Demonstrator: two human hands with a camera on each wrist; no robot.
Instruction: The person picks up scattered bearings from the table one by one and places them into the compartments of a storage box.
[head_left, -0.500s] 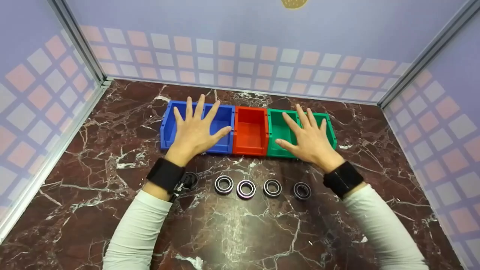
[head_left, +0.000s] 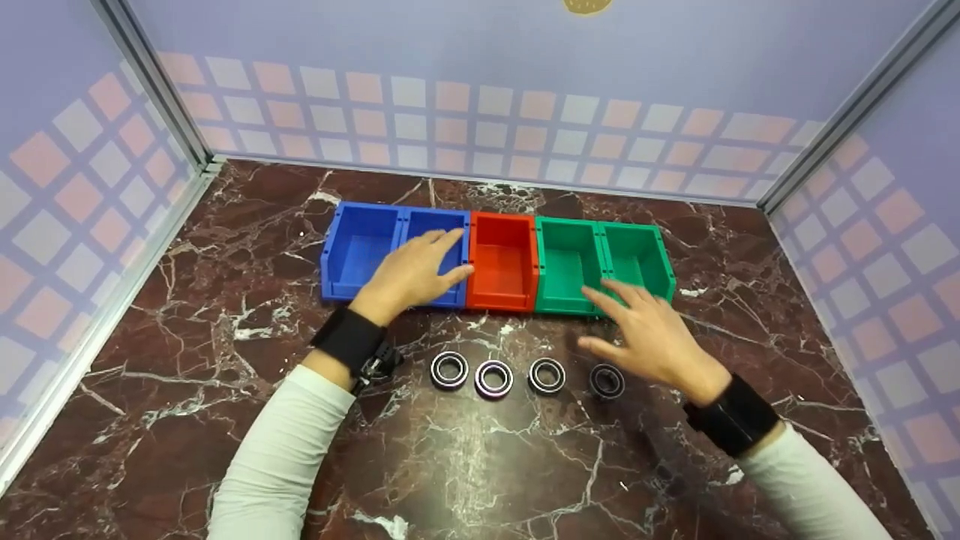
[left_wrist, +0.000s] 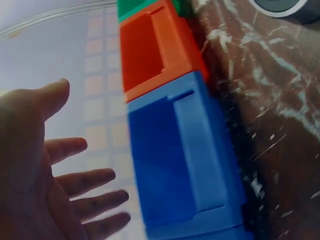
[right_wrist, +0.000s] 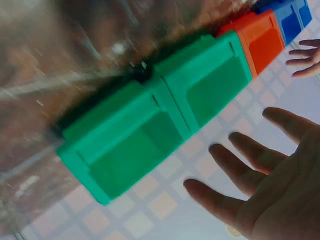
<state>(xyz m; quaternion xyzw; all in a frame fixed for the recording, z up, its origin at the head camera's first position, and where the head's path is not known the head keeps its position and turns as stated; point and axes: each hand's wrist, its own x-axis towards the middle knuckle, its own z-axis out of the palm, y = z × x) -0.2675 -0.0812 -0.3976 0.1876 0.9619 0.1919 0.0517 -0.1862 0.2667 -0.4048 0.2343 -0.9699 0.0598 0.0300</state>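
Note:
My left hand [head_left: 409, 277] hovers over the right-hand blue bin [head_left: 433, 298], fingers extended and holding nothing. My right hand [head_left: 660, 337], slightly blurred, is in front of the green bins [head_left: 570, 304], with its fingers spread and its palm bare. Between the blue and green bins stands a red bin [head_left: 501, 301]. In front of the bins several ring-shaped bearings lie in a row on the table, among them a dark one [head_left: 449, 385], one with a purple tint [head_left: 494, 394] and one near my right thumb [head_left: 607, 395]. Both wrist views show fingers apart from the bins.
A dark red marbled tabletop [head_left: 480, 465] carries everything. Purple panels with pink and white squares [head_left: 495, 101] enclose the back and both sides, joined by metal posts [head_left: 154, 82]. A black wrist strap [head_left: 349, 341] with a dark device covers the area left of the bearings.
Both hands were spread wide over the bins. My right hand has drawn back toward me and to the right; my left hand has turned rightward, its fingers closer together. Bins and bearings stay put.

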